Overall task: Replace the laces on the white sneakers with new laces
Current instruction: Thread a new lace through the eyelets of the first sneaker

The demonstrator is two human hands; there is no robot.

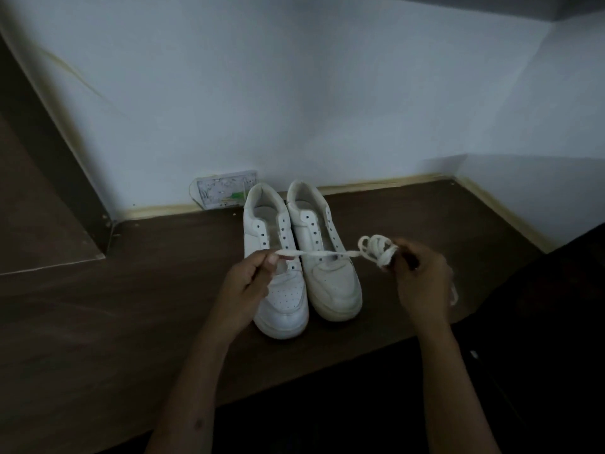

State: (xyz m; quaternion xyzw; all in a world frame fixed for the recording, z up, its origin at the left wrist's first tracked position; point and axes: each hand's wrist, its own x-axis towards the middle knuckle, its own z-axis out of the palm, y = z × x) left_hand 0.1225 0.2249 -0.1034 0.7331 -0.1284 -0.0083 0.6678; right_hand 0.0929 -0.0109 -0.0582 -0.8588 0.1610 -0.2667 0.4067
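Two white sneakers stand side by side on a dark wooden surface (131, 306), toes toward me, with bare eyelets. The left sneaker (288, 299) is cleaner than the yellowed right sneaker (330, 283). My left hand (248, 283) pinches one end of a white lace (320, 253) above the left sneaker. The lace stretches taut across both shoes to a coiled bundle (379, 250) that my right hand (422, 283) grips to the right of the shoes. Another bit of white lace (453, 294) hangs behind my right hand.
A white wall rises behind the shoes, and a wall socket plate (226, 191) sits just behind the left sneaker's heel. A dark raised panel (49, 178) borders the surface at left. The surface's front edge runs diagonally below my forearms.
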